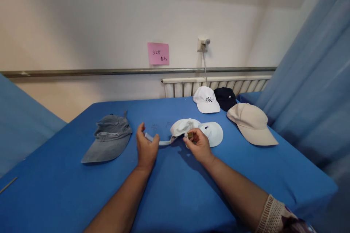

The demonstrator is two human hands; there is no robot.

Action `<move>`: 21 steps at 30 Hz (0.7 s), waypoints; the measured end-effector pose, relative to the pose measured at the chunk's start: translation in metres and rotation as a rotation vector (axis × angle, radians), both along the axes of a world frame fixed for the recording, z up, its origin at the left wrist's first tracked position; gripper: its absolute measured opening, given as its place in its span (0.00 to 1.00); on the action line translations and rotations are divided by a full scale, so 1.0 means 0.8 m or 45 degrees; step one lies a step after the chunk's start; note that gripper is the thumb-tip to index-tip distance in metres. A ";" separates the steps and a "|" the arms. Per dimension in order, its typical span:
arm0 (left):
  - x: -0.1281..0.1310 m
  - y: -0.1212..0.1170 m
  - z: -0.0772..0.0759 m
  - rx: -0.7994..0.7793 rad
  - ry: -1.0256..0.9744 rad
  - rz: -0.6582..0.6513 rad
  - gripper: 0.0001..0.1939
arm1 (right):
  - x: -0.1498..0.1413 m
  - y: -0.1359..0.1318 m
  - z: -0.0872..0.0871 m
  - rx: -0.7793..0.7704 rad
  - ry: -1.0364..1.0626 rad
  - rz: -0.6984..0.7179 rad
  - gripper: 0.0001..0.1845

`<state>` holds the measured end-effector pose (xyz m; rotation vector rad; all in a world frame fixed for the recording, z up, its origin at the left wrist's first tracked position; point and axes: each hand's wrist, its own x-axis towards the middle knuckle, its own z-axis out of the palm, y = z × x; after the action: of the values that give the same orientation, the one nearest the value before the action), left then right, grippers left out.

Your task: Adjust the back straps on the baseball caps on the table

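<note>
A pale cap (182,126) of soft, matte fabric sits mid-bench, its crown partly slumped and its curved visor (217,135) pointing toward three o'clock, with a small dark emblem stitched above it. All clock directions here are read from this cap. Its narrow, flat strap (164,143) stretches out toward nine o'clock, where the left hand (147,148) holds the end between thumb and fingers, the index finger raised. The right hand (200,146), just at five o'clock, has thumb and fingertips pinched on a small, squarish buckle (190,135) with a dull brass look. A sleeve (270,213) with an openwork, lacy cuff edges the right forearm.

The bench (175,193) has a smooth blue covering. At nine o'clock, well apart, lies a grey cap (112,142), washed-looking and creased, with a broad visor. At one o'clock a rounded white cap (205,96) carries dark lettering and overlaps a dark cap (225,98). At three o'clock rests a smooth, domed beige cap (251,118). Beyond the bench, a flat, square-cornered pink note (158,54) sits at eleven o'clock above a slim metal rail (109,71).
</note>
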<state>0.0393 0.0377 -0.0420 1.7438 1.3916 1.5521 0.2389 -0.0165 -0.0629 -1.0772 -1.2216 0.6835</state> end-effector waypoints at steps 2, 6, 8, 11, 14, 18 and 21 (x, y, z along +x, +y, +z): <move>0.011 -0.023 0.010 0.131 0.221 -0.081 0.20 | 0.000 -0.002 0.002 0.045 -0.041 -0.071 0.11; 0.046 -0.063 0.010 -0.229 0.482 -0.855 0.19 | -0.004 -0.018 0.013 0.265 -0.301 -0.124 0.09; 0.061 -0.068 0.000 -0.348 0.321 -1.015 0.19 | -0.010 -0.028 0.019 0.352 -0.437 -0.046 0.08; 0.068 -0.059 -0.013 -0.534 -0.131 -0.936 0.10 | -0.016 -0.041 0.028 0.439 -0.603 0.186 0.12; 0.055 -0.041 -0.007 -0.606 -0.405 -0.805 0.15 | -0.011 -0.043 0.033 0.520 -0.609 0.192 0.19; 0.013 -0.019 0.022 -0.696 -1.061 -0.885 0.17 | 0.012 -0.020 0.024 0.345 -0.361 -0.174 0.15; -0.021 -0.004 0.033 -0.722 -1.278 -0.864 0.16 | 0.019 0.003 0.007 -0.055 -0.070 -0.155 0.19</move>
<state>0.0221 0.0347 -0.0156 0.7338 0.5365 1.1681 0.2539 -0.0144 -0.0574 -1.2026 -1.1818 0.5923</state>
